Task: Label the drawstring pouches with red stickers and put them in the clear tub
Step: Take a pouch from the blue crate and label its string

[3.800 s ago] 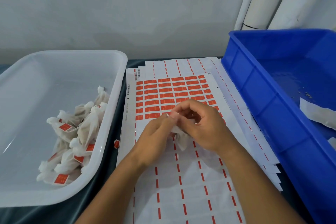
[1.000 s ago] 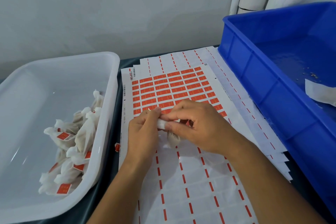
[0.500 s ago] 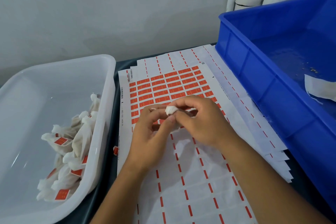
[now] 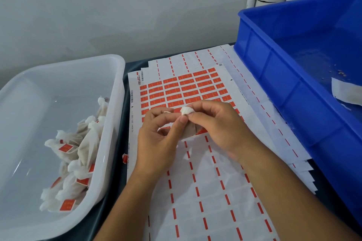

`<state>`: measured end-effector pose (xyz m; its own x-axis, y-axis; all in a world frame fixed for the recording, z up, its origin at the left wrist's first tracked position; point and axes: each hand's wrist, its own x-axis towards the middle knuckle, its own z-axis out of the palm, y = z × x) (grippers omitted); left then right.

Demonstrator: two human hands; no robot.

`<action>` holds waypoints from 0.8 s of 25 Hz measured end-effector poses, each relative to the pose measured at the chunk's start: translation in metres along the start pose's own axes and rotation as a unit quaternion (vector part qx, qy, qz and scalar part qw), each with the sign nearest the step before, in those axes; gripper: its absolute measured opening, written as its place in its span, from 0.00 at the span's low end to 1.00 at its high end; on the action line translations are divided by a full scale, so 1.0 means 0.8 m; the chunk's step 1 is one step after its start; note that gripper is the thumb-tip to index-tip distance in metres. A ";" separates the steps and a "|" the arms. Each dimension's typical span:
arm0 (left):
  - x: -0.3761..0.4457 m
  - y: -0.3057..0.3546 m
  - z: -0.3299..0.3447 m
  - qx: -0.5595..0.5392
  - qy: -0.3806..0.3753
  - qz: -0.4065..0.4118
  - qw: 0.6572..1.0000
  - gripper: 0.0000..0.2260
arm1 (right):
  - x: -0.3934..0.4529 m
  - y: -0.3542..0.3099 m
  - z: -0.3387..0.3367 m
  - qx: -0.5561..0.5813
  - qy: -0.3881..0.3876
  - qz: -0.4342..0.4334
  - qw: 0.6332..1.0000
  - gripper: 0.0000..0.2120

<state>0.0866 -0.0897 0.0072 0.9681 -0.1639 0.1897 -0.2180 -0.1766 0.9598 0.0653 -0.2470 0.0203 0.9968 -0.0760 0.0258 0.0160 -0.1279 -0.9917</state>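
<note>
My right hand (image 4: 216,129) pinches a small white drawstring pouch (image 4: 189,130) at its gathered neck, above the sticker sheet (image 4: 186,90). The left hand (image 4: 158,139) meets it from the left, thumb and forefinger pinching at the same neck and a thin string end. No sticker shows on the visible side of this pouch. The clear tub (image 4: 117,92) stands at the left and holds several pouches with red stickers (image 4: 78,154). Rows of red stickers fill the sheet's far half; its near half is peeled backing.
A blue crate (image 4: 274,68) stands at the right, with a white pouch (image 4: 346,92) and crumbs inside. More backing sheets are stacked under the top one. One loose red sticker (image 4: 125,158) lies on the dark table between tub and sheets. White pipes rise behind the crate.
Both hands have kept working the same pouch over the sheet. Its gathered top has come up between the fingertips, and the left hand's fingers have shifted onto the neck.
</note>
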 end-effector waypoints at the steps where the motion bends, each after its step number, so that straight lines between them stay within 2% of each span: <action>1: 0.000 -0.001 0.000 0.015 0.010 0.009 1.000 0.08 | 0.000 0.000 0.000 0.002 -0.003 0.004 1.000 0.06; 8: -0.003 -0.008 0.001 0.134 0.088 0.075 0.984 0.06 | 0.000 0.006 -0.001 0.006 -0.027 0.057 0.998 0.05; 14: -0.003 -0.009 0.001 0.129 0.084 0.075 0.985 0.04 | 0.000 0.010 -0.004 0.153 -0.075 0.149 0.974 0.11; 20: -0.004 -0.008 0.007 0.142 0.056 0.051 0.987 0.06 | 0.002 0.014 -0.008 0.199 -0.091 0.170 0.961 0.11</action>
<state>0.0838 -0.0934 -0.0007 0.9437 -0.0899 0.3183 -0.3248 -0.4331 0.8408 0.0665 -0.2552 0.0104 0.9461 0.1327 -0.2953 -0.3210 0.2642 -0.9095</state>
